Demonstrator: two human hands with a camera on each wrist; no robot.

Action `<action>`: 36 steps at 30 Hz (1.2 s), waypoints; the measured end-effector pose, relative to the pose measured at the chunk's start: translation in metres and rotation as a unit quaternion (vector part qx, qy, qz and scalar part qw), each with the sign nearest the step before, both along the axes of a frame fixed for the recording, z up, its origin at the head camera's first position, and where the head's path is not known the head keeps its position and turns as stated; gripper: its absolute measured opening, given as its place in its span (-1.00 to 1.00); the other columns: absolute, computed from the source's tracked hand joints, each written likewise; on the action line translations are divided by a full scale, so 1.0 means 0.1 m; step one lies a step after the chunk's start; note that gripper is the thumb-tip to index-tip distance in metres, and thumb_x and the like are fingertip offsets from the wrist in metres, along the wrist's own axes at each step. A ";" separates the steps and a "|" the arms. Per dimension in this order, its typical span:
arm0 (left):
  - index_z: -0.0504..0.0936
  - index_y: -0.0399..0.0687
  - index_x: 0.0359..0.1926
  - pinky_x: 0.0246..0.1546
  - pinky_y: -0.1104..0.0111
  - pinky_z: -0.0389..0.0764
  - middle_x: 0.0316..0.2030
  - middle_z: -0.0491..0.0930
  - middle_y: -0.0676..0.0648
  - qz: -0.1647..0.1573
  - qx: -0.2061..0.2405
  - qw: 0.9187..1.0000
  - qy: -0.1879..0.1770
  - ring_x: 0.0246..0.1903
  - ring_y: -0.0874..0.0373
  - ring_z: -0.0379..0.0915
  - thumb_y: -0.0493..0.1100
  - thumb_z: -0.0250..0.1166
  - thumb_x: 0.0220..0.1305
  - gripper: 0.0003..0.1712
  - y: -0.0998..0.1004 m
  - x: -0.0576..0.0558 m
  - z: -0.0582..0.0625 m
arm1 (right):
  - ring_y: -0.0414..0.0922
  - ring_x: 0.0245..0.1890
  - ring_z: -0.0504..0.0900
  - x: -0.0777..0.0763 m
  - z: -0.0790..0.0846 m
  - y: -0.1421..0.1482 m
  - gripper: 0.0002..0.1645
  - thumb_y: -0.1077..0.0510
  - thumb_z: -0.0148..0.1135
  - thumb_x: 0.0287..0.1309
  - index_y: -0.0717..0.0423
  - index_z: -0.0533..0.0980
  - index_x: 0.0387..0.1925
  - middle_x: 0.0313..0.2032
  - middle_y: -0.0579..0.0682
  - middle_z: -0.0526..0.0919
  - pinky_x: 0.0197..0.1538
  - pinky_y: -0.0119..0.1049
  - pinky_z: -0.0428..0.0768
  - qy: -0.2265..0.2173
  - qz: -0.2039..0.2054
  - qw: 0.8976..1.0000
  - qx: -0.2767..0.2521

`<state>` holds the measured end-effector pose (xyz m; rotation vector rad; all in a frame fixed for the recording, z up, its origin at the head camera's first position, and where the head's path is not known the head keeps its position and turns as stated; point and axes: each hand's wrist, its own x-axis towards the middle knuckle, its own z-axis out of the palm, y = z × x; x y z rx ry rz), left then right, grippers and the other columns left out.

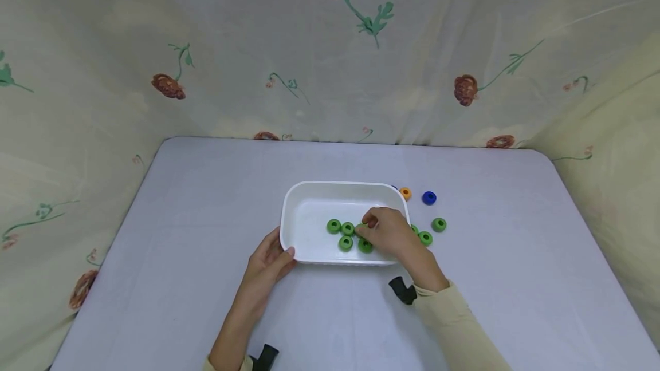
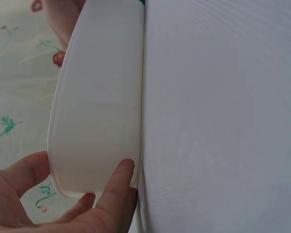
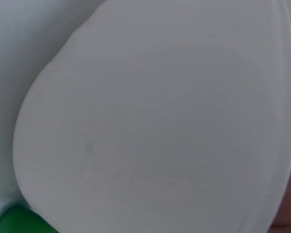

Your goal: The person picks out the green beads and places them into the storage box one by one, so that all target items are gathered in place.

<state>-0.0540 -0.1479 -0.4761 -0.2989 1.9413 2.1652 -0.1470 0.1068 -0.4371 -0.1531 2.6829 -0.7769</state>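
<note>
A white rectangular tray (image 1: pixel 306 210) sits on the table. My left hand (image 1: pixel 265 262) grips its near left corner, thumb at the rim; in the left wrist view the fingers (image 2: pixel 117 187) lie against the outer wall (image 2: pixel 97 107). Reaching over the right side of the tray, my right hand (image 1: pixel 388 236) pinches a green bead (image 1: pixel 359 232) with a hole through it, partly hidden by the fingertips. Several matching green beads (image 1: pixel 334 226) lie on the tray floor around it. The right wrist view is mostly filled by the tray's outer wall (image 3: pixel 155 116).
Right of the tray, more green beads (image 1: pixel 439 224) lie on the white-covered table (image 1: pixel 216 199), near a blue bead (image 1: pixel 429 198) and an orange bead (image 1: pixel 405 193). Another blue one is mostly hidden behind the tray's far right corner. Flowered cloth (image 1: pixel 232 27) hangs around the table.
</note>
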 end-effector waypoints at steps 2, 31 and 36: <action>0.19 0.06 0.52 0.31 0.17 0.55 0.51 0.20 -0.14 0.000 0.000 1.000 0.000 0.46 -0.08 0.27 -0.24 0.20 0.44 -0.30 0.00 0.00 0.00 | -0.07 -0.17 0.60 0.00 0.01 0.01 -0.69 -0.02 0.30 0.29 0.14 0.66 -0.11 -0.18 0.05 0.71 -0.04 -0.15 0.62 0.004 0.001 1.000 0.001; 0.22 0.01 0.51 0.27 0.28 0.59 0.49 0.25 -0.14 0.012 0.007 1.000 -0.008 0.41 -0.07 0.33 -0.27 0.20 0.43 -0.31 0.01 0.01 0.00 | -0.14 -0.18 0.64 0.42 -0.01 1.15 -0.66 0.04 0.34 0.27 0.14 0.65 -0.01 -0.12 0.13 0.75 -0.26 -0.54 0.55 0.140 -0.164 0.973 -0.078; 0.22 0.03 0.50 0.27 0.26 0.59 0.49 0.25 -0.14 0.011 0.004 1.000 -0.007 0.41 -0.07 0.33 -0.27 0.19 0.44 -0.32 0.02 0.00 0.00 | -0.19 -0.22 0.62 0.45 -0.14 1.22 -0.63 0.08 0.40 0.20 0.15 0.64 0.00 -0.11 0.15 0.74 -0.31 -0.48 0.54 0.097 -0.177 0.976 -0.077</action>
